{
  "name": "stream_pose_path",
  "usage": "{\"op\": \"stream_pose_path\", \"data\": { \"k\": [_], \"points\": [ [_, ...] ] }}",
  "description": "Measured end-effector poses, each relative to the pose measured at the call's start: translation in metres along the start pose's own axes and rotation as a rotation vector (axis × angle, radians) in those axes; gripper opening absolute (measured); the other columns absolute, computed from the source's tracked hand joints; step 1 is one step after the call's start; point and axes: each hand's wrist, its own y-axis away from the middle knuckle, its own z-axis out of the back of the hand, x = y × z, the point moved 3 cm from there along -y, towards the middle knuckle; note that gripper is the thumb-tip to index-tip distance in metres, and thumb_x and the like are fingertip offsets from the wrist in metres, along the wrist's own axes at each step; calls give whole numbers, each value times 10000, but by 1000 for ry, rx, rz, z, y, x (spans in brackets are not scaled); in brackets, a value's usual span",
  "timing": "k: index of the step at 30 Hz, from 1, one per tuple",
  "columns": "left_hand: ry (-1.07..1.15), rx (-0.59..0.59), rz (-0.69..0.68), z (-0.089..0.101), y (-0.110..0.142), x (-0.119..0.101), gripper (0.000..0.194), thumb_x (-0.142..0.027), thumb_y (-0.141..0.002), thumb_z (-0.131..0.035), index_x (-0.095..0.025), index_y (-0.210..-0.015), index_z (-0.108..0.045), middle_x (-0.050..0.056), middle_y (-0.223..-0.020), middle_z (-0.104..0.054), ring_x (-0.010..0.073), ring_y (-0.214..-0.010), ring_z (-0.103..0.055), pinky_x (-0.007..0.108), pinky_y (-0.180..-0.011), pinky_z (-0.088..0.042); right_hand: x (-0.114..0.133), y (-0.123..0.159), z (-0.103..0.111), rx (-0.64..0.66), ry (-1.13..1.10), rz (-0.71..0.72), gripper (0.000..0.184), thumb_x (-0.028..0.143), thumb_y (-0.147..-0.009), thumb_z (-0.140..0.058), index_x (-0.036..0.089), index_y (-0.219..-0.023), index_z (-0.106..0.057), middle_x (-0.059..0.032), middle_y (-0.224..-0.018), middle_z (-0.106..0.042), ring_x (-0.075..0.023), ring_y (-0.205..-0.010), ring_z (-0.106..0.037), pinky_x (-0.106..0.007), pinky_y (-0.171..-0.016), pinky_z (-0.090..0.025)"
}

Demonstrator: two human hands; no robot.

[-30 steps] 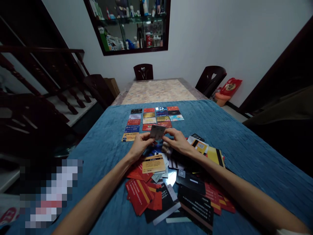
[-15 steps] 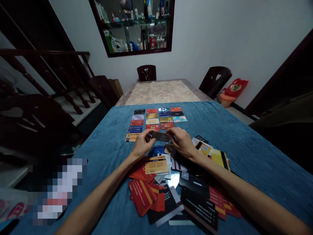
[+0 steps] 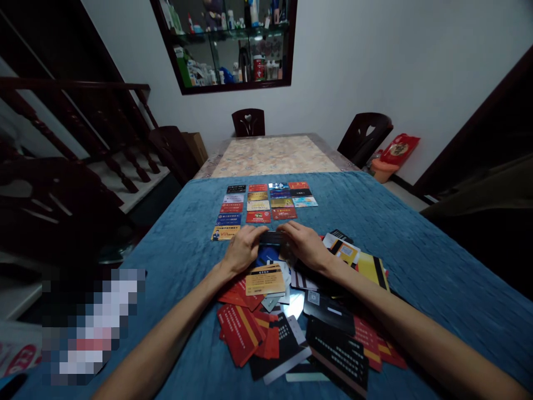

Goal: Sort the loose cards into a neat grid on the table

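A dark card [image 3: 272, 238] is held between my two hands, tilted so that it looks thin. The fingers of my left hand [image 3: 244, 247] pinch its left end. At its right end, my right hand [image 3: 307, 244] grips it the same way. Below and around my hands lies a loose pile of cards, among them a gold card [image 3: 265, 280], red cards [image 3: 239, 333] and a black card [image 3: 338, 353]. Beyond my hands, cards lie face up in neat columns, including a blue card [image 3: 228, 220] and a yellow card [image 3: 225, 233].
A blue cloth [image 3: 175, 266] covers the near part of the table; the far part shows a patterned tabletop [image 3: 278, 155]. Dark chairs [image 3: 249, 122] stand around it. A blurred-out item [image 3: 97, 322] lies at the left. A red bag [image 3: 400, 150] sits in an orange bin at the right.
My hands have come slightly lower and the card has tipped, showing less of its face. The view has shifted slightly; the laid-out cards and the pile look the same.
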Motion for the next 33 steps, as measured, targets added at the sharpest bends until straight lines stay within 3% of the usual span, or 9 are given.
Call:
{"op": "stream_pose_path", "data": {
  "k": [5,10,15,20,28,33],
  "points": [
    [-7,1,9,-2,0,6,388,-36,-855,-481,-186,-1159,-670,84,-1017,-719,200,-930,-664,354,-874,-536,2,0,0,72,2,-4,424,21,-850,-509,214,-1217,-596,-75,-1071,-648,-176,-911,-632,-262,-754,-454],
    [-3,-28,43,-3,0,11,376,-26,-841,-474,-161,-1129,-674,97,-1038,-734,212,-944,-690,359,-880,-549,7,-5,7,199,101,-32,411,103,-842,-605,209,-1239,-585,-96,-1132,-626,-196,-959,-621,-278,-756,-464],
    [10,-61,81,-1,-1,14,425,12,-791,-477,-171,-1114,-682,81,-1062,-743,210,-973,-690,368,-914,-546,15,-16,12,289,276,51,407,127,-866,-583,191,-1267,-558,-126,-1189,-606,-234,-1045,-581,-306,-770,-480],
    [32,-70,109,1,-2,13,454,27,-766,-478,-182,-1108,-690,63,-1065,-749,199,-975,-690,362,-923,-550,21,-24,3,239,371,151,332,155,-923,-502,178,-1249,-556,-150,-1162,-614,-255,-1026,-559,-344,-796,-472],
    [56,-131,127,9,-5,12,492,43,-762,-454,-204,-1121,-684,37,-1127,-736,186,-1041,-677,350,-985,-527,18,-29,-5,135,492,236,418,173,-971,-392,172,-1380,-478,-156,-1194,-606,-266,-1017,-519,-360,-791,-412],
    [50,-147,71,12,-6,12,457,8,-809,-463,-179,-1177,-657,75,-1169,-717,205,-1062,-672,373,-995,-524,13,-27,-4,53,478,246,419,182,-982,-365,173,-1383,-488,-145,-1188,-615,-265,-1009,-502,-370,-795,-398]
  ]
}}
